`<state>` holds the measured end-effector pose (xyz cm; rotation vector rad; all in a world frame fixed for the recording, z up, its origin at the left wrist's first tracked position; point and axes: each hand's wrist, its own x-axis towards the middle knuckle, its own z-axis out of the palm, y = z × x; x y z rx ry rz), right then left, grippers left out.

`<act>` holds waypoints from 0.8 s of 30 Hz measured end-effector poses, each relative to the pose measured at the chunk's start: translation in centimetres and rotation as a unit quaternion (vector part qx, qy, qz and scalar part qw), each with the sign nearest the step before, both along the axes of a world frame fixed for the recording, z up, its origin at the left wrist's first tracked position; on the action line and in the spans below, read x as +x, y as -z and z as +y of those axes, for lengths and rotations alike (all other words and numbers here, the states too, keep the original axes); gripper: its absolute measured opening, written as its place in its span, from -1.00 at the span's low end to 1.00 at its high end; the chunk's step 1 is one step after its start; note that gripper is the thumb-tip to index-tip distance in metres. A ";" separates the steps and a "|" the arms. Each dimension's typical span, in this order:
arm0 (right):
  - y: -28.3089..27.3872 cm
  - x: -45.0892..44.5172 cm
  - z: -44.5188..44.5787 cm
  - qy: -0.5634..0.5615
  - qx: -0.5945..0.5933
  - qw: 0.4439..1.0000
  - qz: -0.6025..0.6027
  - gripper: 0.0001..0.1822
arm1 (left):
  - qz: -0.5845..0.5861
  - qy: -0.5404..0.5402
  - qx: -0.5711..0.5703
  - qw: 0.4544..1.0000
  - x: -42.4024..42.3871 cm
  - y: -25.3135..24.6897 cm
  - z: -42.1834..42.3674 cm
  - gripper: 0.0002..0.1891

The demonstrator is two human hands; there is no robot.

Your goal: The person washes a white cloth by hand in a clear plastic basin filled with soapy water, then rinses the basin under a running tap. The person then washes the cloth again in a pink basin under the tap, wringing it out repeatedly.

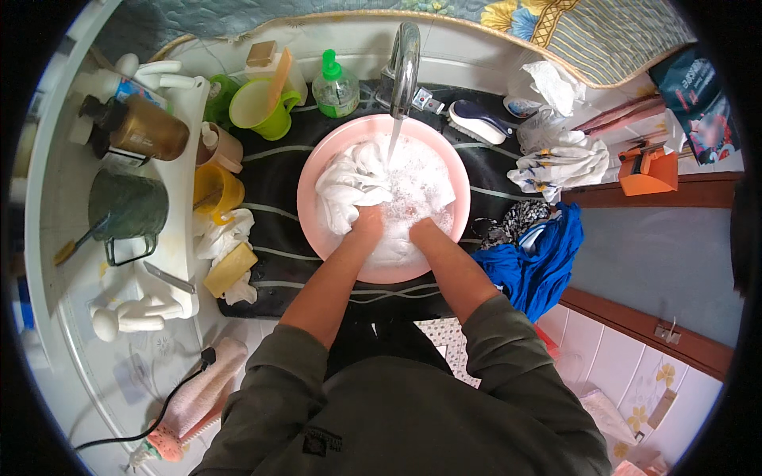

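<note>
A pink plastic basin (307,205) full of soapy water stands before me. White wet cloth (354,175) bulges out of the suds on its left side, and more pale fabric shows dimly under the foam. My left hand (370,219) goes into the water at the lower edge of that cloth; its fingers are hidden. On the right, my right hand (421,226) is sunk in the foam past the wrist, so its grip cannot be seen. Water runs into the basin from a chrome faucet (406,71).
Left of the basin are a green cup (256,110), a yellow cup (221,187), a soap bar (231,269) and a pump bottle (334,89). To the right lie a scrubbing brush (479,122), patterned white cloth (562,163) and blue fabric (536,271) over the black counter's edge.
</note>
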<state>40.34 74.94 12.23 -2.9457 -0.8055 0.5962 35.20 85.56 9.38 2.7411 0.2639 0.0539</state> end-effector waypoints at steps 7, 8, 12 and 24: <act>-8.3 3.1 -2.2 0.174 0.369 0.893 0.191 -0.62 | 0.199 -0.148 -0.301 0.921 2.0 -13.7 3.0 -0.63; -10.6 2.9 -1.9 0.239 0.446 0.819 0.269 -0.66 | 0.143 -0.163 -0.367 0.905 1.4 -15.2 3.4 -0.61; -15.0 -0.1 -2.6 0.319 0.518 0.705 0.365 -0.82 | -0.018 -0.195 -0.577 0.793 -2.3 -17.7 2.9 -0.52; -13.5 -5.0 -2.5 0.309 0.554 0.695 0.340 -0.83 | 0.113 -0.248 -0.602 0.751 -4.0 -19.0 1.4 -0.39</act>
